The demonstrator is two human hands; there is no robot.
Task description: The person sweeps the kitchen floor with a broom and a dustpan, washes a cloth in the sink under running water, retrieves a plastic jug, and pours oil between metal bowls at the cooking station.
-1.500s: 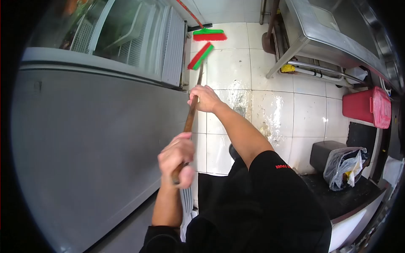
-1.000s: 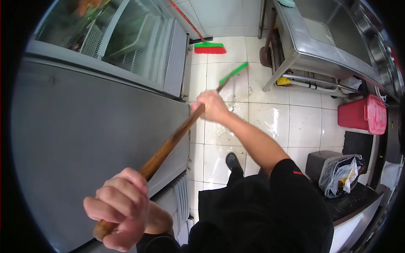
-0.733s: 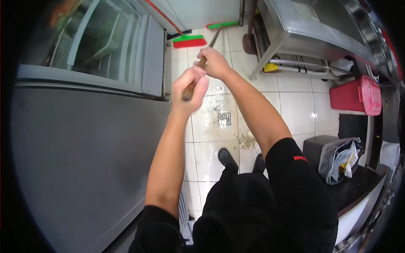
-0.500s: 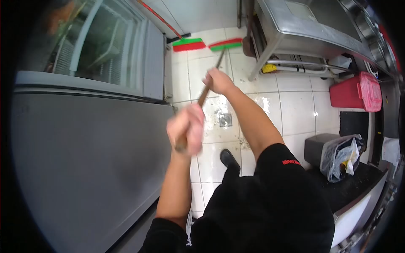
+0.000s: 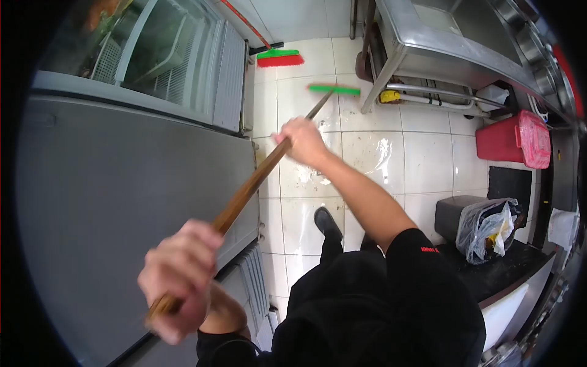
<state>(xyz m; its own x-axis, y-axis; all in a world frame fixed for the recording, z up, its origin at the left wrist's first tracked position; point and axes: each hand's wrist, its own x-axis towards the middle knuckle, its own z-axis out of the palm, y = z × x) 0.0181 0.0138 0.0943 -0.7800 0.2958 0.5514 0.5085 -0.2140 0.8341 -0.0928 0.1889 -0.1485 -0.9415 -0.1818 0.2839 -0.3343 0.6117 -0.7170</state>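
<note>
Near left, my left hand (image 5: 180,278) wraps a brown wooden broom handle (image 5: 251,188), my right hand (image 5: 302,142) gripping farther along; the wet white-tiled floor (image 5: 373,171) isn't yet free of specks

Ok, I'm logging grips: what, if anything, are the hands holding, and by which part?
A broom by its brown handle: the left hand near the top end, the right hand further down, toward the green head.

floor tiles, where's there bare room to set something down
The widest bare patch of floor tiles lies between the steel table, red bin and grey bin, though it shines, perhaps wet. Smaller: between the grey cabinet and left boot. Crowded: the far end, with the held broom's head and red-handled broom.
</note>
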